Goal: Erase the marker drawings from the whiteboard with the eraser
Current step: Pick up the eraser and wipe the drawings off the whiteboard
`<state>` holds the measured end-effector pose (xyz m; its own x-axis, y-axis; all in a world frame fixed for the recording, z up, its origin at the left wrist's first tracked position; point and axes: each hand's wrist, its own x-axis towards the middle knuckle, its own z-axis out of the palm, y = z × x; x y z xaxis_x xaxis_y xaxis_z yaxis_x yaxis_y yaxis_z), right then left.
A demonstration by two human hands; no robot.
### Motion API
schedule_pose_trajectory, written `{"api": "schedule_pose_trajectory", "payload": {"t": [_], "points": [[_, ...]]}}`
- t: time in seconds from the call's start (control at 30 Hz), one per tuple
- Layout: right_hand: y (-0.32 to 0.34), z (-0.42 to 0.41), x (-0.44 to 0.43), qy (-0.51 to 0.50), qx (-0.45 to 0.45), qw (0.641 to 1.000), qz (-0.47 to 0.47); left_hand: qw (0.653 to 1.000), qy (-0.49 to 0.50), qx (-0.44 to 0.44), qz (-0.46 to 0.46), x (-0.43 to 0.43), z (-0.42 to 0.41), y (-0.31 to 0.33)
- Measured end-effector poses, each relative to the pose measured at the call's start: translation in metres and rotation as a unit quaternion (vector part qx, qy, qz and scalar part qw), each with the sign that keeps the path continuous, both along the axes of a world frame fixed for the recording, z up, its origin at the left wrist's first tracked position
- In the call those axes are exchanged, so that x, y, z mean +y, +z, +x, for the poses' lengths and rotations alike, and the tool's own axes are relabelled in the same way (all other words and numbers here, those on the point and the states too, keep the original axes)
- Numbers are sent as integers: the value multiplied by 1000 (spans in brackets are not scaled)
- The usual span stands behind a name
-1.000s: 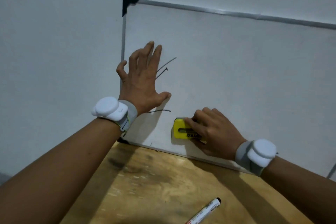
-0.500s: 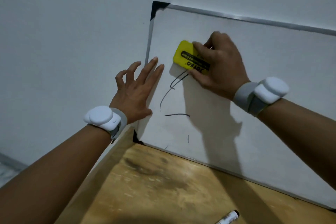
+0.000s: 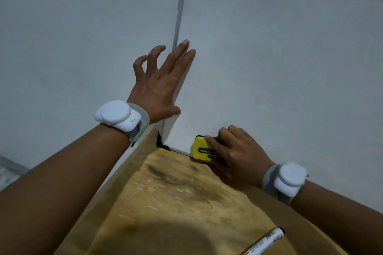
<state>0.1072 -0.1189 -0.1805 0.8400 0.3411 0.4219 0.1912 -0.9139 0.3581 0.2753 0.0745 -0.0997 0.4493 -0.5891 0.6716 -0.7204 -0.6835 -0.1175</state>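
One eraser (image 3: 204, 149), lengthwise along whiteboard (image 3: 269, 68) bottom

1 head-worn camera looks down, close, at the whiteboard (image 3: 279, 64), seemingly leaning on a table (image 3: 176, 203).

Eraser at the whiteboard's bottom-left corner

My right hand (image 3: 238, 153) presses the yellow eraser (image 3: 202, 149) against the whiteboard (image 3: 279, 68); my left hand (image 3: 159, 87) braces its left edge, fingers spread.
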Motion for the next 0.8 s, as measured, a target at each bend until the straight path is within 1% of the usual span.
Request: {"api": "schedule_pose_trajectory", "payload": {"t": [0.2, 0.27, 0.33, 0.4, 0.47, 0.57, 0.7, 0.8], "points": [[17, -14, 11, -36, 30, 999, 10, 1000, 25, 12, 6, -1, -15, 1], [31, -31, 9, -65, 17, 996, 55, 999, 26, 28, 5, -3, -25, 0], [44, -47, 4, -90, -17, 989, 113, 999, 13, 51, -10, -5, -36, 0], [59, -82, 2, -129, -55, 976, 166, 998, -29, 59, -11, -9, -63, 6], [66, -103, 1, -156, -73, 965, 200, 995, -60, 82, -25, -13, -83, 8], [71, -128, 5, -191, -91, 947, 241, 987, -99, 127, -23, -17, -110, 6], [49, -198, 18, -227, -102, 927, 280, 964, -154, 213, 33, -24, -179, -13], [38, -224, 22, -240, -92, 921, 292, 943, -150, 290, 66, -28, -208, -32]]}}
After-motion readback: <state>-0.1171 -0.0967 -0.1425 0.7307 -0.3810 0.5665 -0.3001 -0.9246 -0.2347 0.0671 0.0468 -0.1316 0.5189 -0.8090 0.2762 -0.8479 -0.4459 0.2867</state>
